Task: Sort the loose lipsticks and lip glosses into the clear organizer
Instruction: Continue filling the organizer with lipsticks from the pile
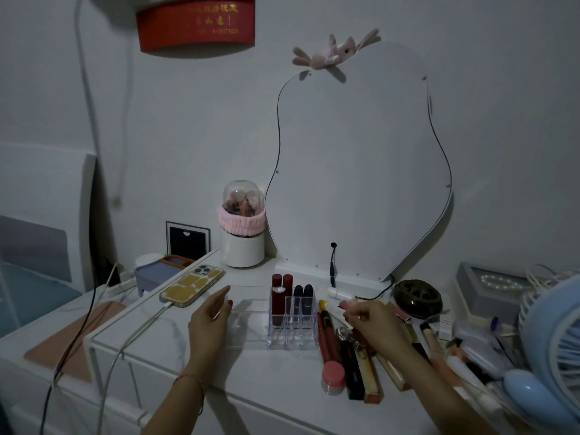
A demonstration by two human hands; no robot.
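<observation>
The clear organizer (251, 321) stands mid-table. Its back slots hold two dark red lipsticks (281, 298) and two dark blue ones (303, 296). My left hand (211, 318) rests against the organizer's left side, fingers apart, holding nothing. My right hand (373, 324) hovers right of the organizer, fingertips pinched on a small pink lip product (345, 304). Under and beside it lie loose items: a long red lip gloss (326, 337), a black tube (353, 372), a gold-cased lipstick (372, 378) and a pink-capped jar (332, 376).
A phone (192, 285) on a charging cable lies to the left. A mirror (357, 164) leans on the wall, with a white brush holder (242, 243) beside it. On the right are a dark round box (417, 298), a grey case (489, 290), a blue fan (555, 343) and cluttered cosmetics.
</observation>
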